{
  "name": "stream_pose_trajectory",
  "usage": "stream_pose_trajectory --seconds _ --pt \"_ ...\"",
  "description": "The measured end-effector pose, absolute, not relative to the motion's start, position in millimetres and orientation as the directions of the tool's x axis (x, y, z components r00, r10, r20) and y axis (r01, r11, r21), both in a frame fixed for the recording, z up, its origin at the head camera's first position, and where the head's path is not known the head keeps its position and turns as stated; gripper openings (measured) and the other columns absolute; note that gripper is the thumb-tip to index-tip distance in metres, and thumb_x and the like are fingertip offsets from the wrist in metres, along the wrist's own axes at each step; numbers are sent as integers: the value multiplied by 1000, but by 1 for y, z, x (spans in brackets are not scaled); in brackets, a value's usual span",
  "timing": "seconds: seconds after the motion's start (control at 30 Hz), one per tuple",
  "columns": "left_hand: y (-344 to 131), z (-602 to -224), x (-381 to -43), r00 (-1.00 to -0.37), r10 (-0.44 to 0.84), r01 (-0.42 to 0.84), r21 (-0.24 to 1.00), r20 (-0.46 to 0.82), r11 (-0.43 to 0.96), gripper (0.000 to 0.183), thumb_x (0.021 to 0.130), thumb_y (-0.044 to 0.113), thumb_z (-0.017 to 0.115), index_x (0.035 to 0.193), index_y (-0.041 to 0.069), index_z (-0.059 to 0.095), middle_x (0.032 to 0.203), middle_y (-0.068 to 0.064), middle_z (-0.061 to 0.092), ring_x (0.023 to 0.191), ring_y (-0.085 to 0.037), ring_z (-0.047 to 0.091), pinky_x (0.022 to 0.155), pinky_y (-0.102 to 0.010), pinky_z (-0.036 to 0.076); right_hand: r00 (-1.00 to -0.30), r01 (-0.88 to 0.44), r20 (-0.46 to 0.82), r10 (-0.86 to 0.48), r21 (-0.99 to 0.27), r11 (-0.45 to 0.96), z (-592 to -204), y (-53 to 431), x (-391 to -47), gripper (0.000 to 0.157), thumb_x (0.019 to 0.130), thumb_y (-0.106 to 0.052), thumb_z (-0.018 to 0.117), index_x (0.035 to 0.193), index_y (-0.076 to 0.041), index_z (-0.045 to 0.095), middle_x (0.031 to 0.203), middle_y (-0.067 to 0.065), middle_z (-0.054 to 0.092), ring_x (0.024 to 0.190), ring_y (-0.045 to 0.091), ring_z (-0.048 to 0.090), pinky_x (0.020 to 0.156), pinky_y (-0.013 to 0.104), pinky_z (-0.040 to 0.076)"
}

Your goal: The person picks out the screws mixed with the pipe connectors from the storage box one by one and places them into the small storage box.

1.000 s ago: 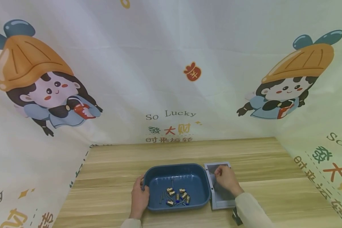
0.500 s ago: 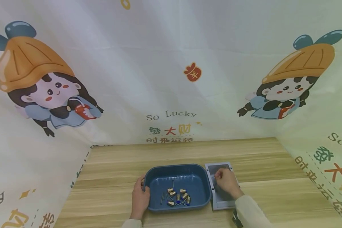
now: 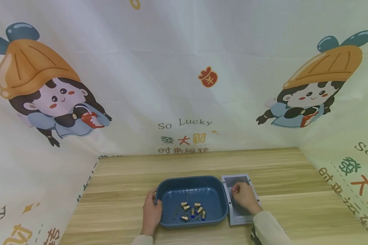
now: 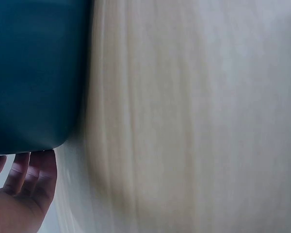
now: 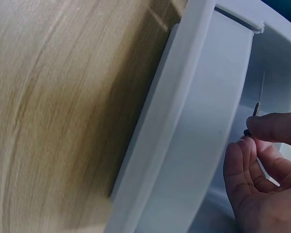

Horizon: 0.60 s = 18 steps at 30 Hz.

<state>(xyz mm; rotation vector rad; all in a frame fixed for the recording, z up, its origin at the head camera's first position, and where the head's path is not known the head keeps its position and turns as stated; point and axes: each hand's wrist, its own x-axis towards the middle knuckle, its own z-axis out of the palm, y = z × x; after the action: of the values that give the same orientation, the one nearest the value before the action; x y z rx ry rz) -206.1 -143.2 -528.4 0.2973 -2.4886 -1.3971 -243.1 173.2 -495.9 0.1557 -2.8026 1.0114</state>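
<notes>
My left hand [image 3: 151, 211] grips the left end of a dark blue plastic tray [image 3: 213, 222], with the thumb at its rim and the fingers along the outer wall. In the left wrist view the fingers [image 4: 44, 182] touch that wall. Several brass fittings [image 3: 184, 218] with blue ends and several long screws [image 3: 175, 213] lie in the tray. Over a light grey box [image 3: 242, 220], my right hand [image 3: 246, 197] pinches a small dark screw [image 5: 256, 109] between thumb and fingertips. Its threaded end points away from the hand in the right wrist view.
The grey box stands close against the tray's right side. A black object [image 3: 255, 236] lies partly under the right sleeve [image 3: 268, 226]. Printed cloth walls [image 3: 184, 85] enclose the wooden table [image 3: 116, 190] at the back and both sides.
Both hands keep their holds and have hardly moved. The right hand sits slightly lower over the grey box. The whole scene has shifted a little to the right in the head view.
</notes>
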Motion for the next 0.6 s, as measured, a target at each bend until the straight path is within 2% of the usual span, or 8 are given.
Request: stream_pose_trajectory --seconds 0.6 --pt "-143 -529 -206 -943 -307 -49 859 128 510 42 82 -2 46 125 -1 44 107 -20 53 97 -30 51 77 -43 45 -982 -152 185 -46 -615 773 -497 174 -246 6 63 2 58 66 -3 60 58 -2 53 55 10 47 52 24 39"
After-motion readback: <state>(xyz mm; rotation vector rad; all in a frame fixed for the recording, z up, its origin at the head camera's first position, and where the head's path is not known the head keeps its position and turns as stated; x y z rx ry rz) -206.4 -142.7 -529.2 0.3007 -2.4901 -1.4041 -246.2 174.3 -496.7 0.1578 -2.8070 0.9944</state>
